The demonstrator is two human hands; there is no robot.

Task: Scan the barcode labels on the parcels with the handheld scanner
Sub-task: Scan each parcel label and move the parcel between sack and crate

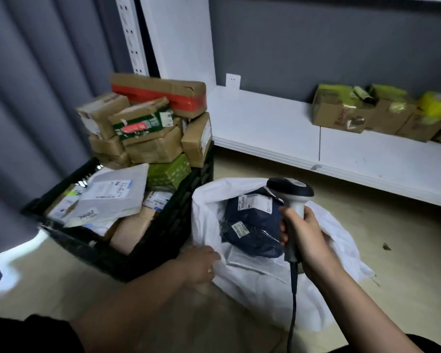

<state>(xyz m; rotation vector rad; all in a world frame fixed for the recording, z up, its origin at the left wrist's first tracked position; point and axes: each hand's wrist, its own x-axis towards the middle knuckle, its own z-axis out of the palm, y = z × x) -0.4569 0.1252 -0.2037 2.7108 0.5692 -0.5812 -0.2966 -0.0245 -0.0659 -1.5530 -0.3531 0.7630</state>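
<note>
The right grip (303, 235) is wrapped round the handle of the handheld scanner (292, 200), fingers curled on the grey shaft, its dark head upright above the fist and its cable (293, 296) hanging down from below the hand. Just left of this grip, and a little under the scanner head, lies a dark blue parcel (252, 230) inside the open mouth of a white sack (265, 284) on the floor. The parcel carries a white barcode label (255, 203) on its far end, near the scanner head, and a smaller label (240, 229) nearer its middle.

The left grip (201, 263) lies at the sack's near-left rim with the fingers reaching toward the white cloth; the blur makes it hard to say whether they pinch the rim or only rest on it.

Beyond and left of the left grip stands a black crate (163, 233) heaped with parcels: flat grey mailers (112, 197) with labels at the front, brown cartons (153, 146) stacked behind, a green box (169, 170) among them, and a long carton with a red band (161, 94) on top.

Far beyond the right grip runs a low white shelf (278, 128) against the grey wall, with a few cartons taped in yellow (354, 108) at its right end.
</note>
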